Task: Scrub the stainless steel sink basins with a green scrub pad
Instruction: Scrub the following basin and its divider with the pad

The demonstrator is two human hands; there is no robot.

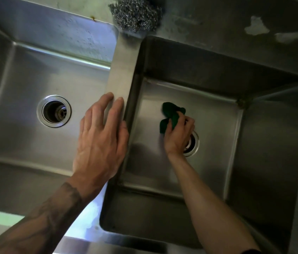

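Two stainless steel basins lie side by side below me. Down in the right basin [217,136], my right hand [178,136] grips a crumpled green scrub pad [170,116] and presses it on the basin floor, just left of the drain [193,143], which the hand partly hides. My left hand [100,136] rests flat, fingers spread, on the steel divider [124,70] between the basins, holding nothing. The left basin [25,85] has an open round drain [54,111].
A ball of steel wool [135,13] sits on the back ledge at the top of the divider. Pale smears mark the counter [258,28] behind the right basin. The sink's front rim [82,217] runs under my forearms.
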